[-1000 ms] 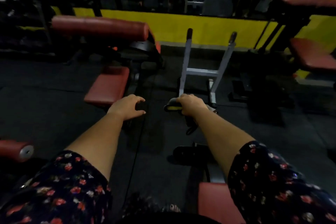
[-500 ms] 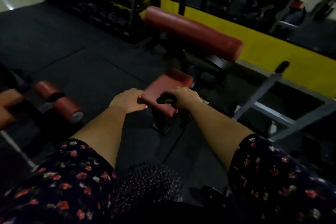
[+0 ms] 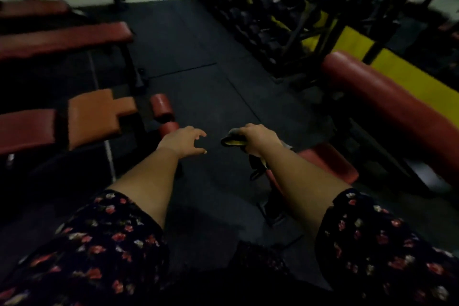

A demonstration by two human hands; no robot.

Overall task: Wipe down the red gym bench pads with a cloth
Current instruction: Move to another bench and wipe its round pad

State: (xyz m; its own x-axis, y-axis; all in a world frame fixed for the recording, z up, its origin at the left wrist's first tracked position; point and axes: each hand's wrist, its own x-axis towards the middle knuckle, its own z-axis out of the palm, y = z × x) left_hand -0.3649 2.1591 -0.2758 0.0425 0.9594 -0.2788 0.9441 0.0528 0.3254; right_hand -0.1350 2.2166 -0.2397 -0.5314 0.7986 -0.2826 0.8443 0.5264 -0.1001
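My right hand (image 3: 258, 140) is shut on a dark cloth (image 3: 232, 140) with a yellowish edge; part of it hangs below my wrist. It hovers just left of a small red seat pad (image 3: 330, 164). Behind that, a long red roll pad (image 3: 390, 104) runs down the right side. My left hand (image 3: 182, 141) is held out over the dark floor with its fingers spread and nothing in it. On the left stand a red bench pad (image 3: 24, 131) with an orange pad (image 3: 96, 117) beside it, and two red foot rollers (image 3: 161, 108).
More long red benches (image 3: 64, 37) line the far left. A rack of dark dumbbells (image 3: 263, 7) fills the upper right, with a yellow wall strip (image 3: 397, 74) beyond the roll pad. Dark rubber floor mats (image 3: 198, 77) run between the benches.
The view has swung left: the roll pad and seat pad moved from centre to the right edge, and the left benches came into sight. My left hand has opened its fingers.
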